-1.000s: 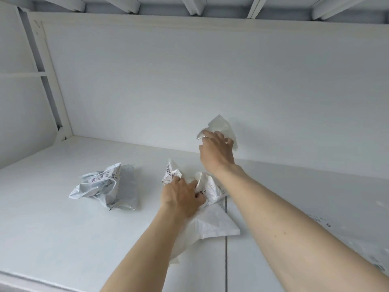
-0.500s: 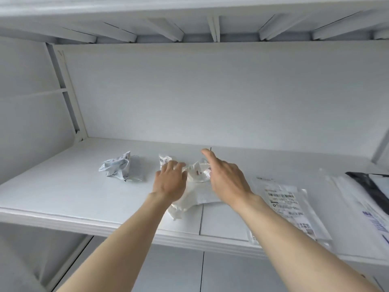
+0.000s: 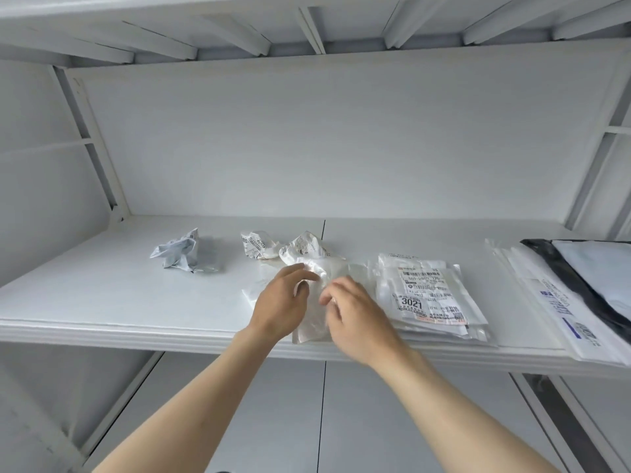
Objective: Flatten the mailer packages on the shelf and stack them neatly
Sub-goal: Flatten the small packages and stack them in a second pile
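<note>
- Crumpled grey mailer (image 3: 181,251), far left on the white shelf (image 3: 85,295), well apart from the rest.
- Small crumpled white mailer (image 3: 256,244), further right, toward the back.
- Left hand (image 3: 281,302), fingers curled, gripping the left side of a translucent white mailer (image 3: 316,268) at the shelf's front edge.
- Right hand (image 3: 355,317), fingers bent, pinching the same mailer's right side.
- Flat stack of labelled mailers (image 3: 426,295), just beside the hands.
- Large flat mailers (image 3: 560,302), white and black, far right.
</note>
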### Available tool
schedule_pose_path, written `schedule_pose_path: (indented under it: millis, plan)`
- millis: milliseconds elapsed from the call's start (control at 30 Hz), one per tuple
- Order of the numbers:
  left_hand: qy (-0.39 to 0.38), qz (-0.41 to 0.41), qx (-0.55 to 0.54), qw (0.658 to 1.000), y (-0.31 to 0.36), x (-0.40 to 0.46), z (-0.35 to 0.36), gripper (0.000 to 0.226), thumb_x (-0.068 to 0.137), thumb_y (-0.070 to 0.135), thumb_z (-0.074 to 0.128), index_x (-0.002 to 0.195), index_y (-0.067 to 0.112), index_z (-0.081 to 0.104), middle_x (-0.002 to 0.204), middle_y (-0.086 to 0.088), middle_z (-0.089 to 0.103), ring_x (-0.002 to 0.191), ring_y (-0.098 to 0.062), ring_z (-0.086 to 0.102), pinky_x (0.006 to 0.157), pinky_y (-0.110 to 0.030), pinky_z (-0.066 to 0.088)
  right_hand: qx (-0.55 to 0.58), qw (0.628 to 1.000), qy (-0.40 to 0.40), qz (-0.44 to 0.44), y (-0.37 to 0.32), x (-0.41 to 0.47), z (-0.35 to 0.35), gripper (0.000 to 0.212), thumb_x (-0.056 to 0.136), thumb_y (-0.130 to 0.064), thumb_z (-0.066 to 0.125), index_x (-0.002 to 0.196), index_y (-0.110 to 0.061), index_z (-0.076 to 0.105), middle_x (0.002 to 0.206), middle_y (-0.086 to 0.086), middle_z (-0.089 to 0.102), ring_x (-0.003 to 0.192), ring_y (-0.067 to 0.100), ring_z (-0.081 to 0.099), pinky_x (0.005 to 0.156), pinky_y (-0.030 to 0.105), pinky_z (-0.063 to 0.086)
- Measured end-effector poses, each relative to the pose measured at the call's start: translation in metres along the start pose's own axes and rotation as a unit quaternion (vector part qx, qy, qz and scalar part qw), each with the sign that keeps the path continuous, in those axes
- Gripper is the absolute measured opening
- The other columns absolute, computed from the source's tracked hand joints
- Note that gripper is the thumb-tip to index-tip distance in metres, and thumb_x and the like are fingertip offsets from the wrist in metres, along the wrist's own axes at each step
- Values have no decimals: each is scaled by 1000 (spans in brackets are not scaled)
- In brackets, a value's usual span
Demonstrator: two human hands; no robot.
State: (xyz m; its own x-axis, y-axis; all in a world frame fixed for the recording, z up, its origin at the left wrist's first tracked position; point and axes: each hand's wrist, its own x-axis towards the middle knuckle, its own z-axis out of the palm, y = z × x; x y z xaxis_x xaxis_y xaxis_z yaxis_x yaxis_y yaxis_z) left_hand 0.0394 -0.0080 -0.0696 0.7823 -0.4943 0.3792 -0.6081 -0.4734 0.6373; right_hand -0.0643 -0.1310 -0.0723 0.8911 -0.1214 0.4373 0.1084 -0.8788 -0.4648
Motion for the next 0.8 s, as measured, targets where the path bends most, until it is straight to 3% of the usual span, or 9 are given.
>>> schedule_pose_path:
  millis: [133,267,433,533,633,700,800]
  plan:
    - [-27,5,67,997,-3,-4,12,34,98,22,46,129,26,58,143,8,46,127,-13,48,93,-25,38,-6,999,15,30,1,11,-3,32,99,-12,40,128,-14,52,131,1,48,126,17,41,100,32,39]
    - [-56,-1,140,989,-7,-7,27,39,99,24,42,137,25,47,143,3,47,129,-22,45,100,-38,39,-63,997,-14,41,5,37,6,43,100,-18,38,142,-10,40,150,3,34,144,18,22,113,37,28]
    - [-121,40,268,955,-15,-22,46,44,104,31,27,147,23,32,148,8,37,141,-15,29,107,-32,28,-111,980,-102,132,12,54,26,45,103,-27,29,143,-8,36,146,11,36,138,28,29,113,39,26]
    - [-131,22,281,950,-8,-8,38,32,98,25,41,125,15,57,126,-2,58,124,-22,49,91,-32,37,-130,968,-111,185,24,56,43,47,103,-33,18,140,-12,40,143,12,39,136,29,30,114,40,23]
    - [-135,-9,260,956,-1,11,33,25,95,21,42,95,11,65,101,-12,68,101,-31,59,72,-31,36,-101,961,-133,221,36,54,51,54,104,-39,9,154,-20,18,162,7,13,150,25,4,121,40,6]
    - [-119,-18,241,963,1,23,34,29,98,23,36,100,11,63,103,-13,69,102,-34,60,75,-34,40,-140,958,-138,207,40,49,51,55,104,-39,9,156,-24,4,165,3,-1,151,21,-7,121,40,-2]
    - [-95,-41,212,972,4,34,38,32,101,28,33,114,13,57,110,-15,67,103,-38,61,79,-38,43,-165,957,-138,196,44,47,57,59,103,-41,18,156,-24,-1,164,3,-4,151,21,-9,121,41,-4]
